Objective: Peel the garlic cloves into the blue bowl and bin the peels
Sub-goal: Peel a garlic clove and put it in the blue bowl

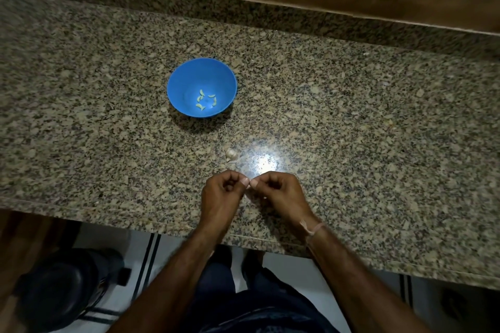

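Observation:
The blue bowl stands on the granite counter with several peeled garlic cloves at its bottom. A pale piece of unpeeled garlic lies on the counter between the bowl and my hands. My left hand and my right hand are close together near the counter's front edge, fingers curled, thumbs meeting at a tiny piece between them. That piece is almost hidden by my fingertips; it seems to be a garlic clove.
The granite counter stretches wide on both sides, with a wooden wall behind. A bright light glare sits just beyond my hands. Below the counter's edge at lower left stands a dark round bin on the tiled floor.

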Demonstrator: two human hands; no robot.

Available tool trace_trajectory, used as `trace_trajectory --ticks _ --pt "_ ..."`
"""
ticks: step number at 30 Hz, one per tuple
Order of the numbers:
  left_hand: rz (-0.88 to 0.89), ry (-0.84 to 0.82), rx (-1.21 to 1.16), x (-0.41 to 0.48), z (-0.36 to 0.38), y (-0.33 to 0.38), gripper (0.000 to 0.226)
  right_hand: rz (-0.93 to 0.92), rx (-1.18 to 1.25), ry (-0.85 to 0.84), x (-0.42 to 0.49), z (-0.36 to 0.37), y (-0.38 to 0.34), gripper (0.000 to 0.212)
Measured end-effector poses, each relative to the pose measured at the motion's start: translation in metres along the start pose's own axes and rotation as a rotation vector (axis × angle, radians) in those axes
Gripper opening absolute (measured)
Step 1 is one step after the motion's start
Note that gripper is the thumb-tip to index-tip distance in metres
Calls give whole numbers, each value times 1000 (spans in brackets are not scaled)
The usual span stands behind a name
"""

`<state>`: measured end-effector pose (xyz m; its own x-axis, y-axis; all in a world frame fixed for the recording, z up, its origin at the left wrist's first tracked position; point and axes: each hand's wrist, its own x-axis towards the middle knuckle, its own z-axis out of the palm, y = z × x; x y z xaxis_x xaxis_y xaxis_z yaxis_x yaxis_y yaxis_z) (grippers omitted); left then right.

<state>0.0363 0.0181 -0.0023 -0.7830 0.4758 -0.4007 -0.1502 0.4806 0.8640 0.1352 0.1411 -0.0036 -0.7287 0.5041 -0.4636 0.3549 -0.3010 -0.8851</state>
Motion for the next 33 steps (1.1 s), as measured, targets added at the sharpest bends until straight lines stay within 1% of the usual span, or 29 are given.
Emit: trace_trajectory --ticks 4,6,7,8,10,11,12,13,14,15,17,18,19,20,22,24,25,27,29,30,31,33 --pt "17 26 33 3 -2 9 9 144 225 -36 0 2 -1 31" --pt "3 31 80 3 -3 14 9 148 270 -30 -3 3 3 31" --pt "-35 20 68 3 -4 16 10 103 219 -11 -4 3 3 27" --pt "-100 -2 12 3 -4 16 11 25 97 17 -3 2 2 21" --pt "-277 -73 -204 4 -5 16 10 -161 -202 73 1 -1 3 10" --pt "-359 -106 -309 4 -6 16 8 -231 -304 92 3 -2 4 8" --pt "-408 -118 -365 4 -6 17 7 -277 -363 102 4 -3 3 7" --pt "-412 -110 -372 4 -6 17 6 -281 -379 101 3 -3 1 8" --pt "-356 -83 -310 3 -5 17 7 -235 -331 89 2 -3 -3 9" --pt "-246 -37 -191 2 -4 18 9 -136 -208 67 1 -2 -8 12" --pt "23 62 76 -4 -3 21 11 156 128 11 -2 3 -19 14" --pt "124 91 158 -6 -3 23 11 276 221 -1 -2 4 -24 13" --pt "188 108 211 -6 -4 22 12 343 246 -4 -2 4 -26 12" --pt "227 117 250 -6 -4 20 12 356 241 -5 -2 4 -25 13" --pt "267 125 319 -4 -5 17 12 244 163 2 -3 5 -20 21" --pt "339 143 400 -5 -5 16 13 94 1 28 -6 6 -20 29" --pt "389 156 444 -6 -4 16 13 53 -65 36 -7 6 -19 31" --pt "460 168 512 -7 -4 17 13 73 -59 36 -6 7 -19 33" --pt "478 159 568 -6 -4 17 12 111 -10 39 -6 12 -18 34" --pt "469 152 593 -6 -4 17 13 78 -62 59 -5 14 -14 37" --pt "447 143 598 -7 -3 17 15 2 -193 88 -5 16 -10 38" --pt "323 96 517 -4 -2 17 20 -154 -503 136 -5 18 -4 36"
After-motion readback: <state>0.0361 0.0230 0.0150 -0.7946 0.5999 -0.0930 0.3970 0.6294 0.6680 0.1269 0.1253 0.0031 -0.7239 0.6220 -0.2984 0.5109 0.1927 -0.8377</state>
